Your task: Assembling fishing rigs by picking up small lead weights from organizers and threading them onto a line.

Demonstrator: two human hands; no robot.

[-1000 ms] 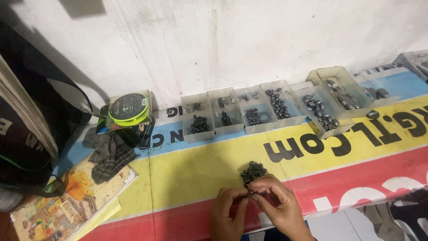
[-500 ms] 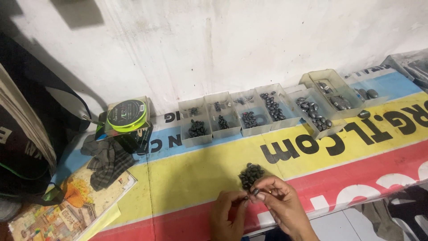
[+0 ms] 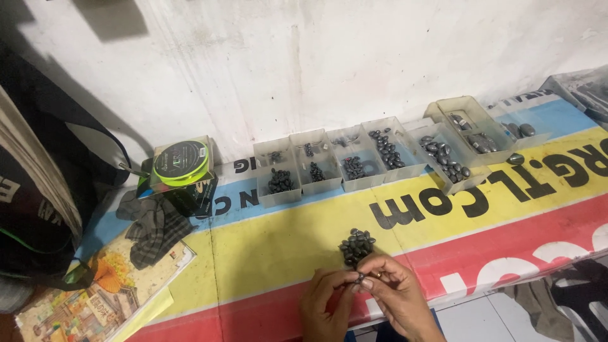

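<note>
Both my hands meet at the bottom middle of the head view. My left hand (image 3: 324, 304) and my right hand (image 3: 396, 297) pinch one small dark oval weight (image 3: 360, 277) between their fingertips. Just beyond the fingers lies a small pile of the same dark weights (image 3: 356, 244) on the yellow stripe of a printed banner (image 3: 266, 240) that covers the surface. A ring shows on a finger of my right hand.
A row of clear plastic trays (image 3: 370, 155) with sorted dark weights stands along the white wall. At the left are a spool of bright green line in a clear box (image 3: 182, 166), a checked cloth (image 3: 152, 225), a colourful booklet (image 3: 95, 297) and a dark bag (image 3: 38, 209).
The view has shifted slightly. My hands stay together near the pile, still working one weight between the fingertips.
</note>
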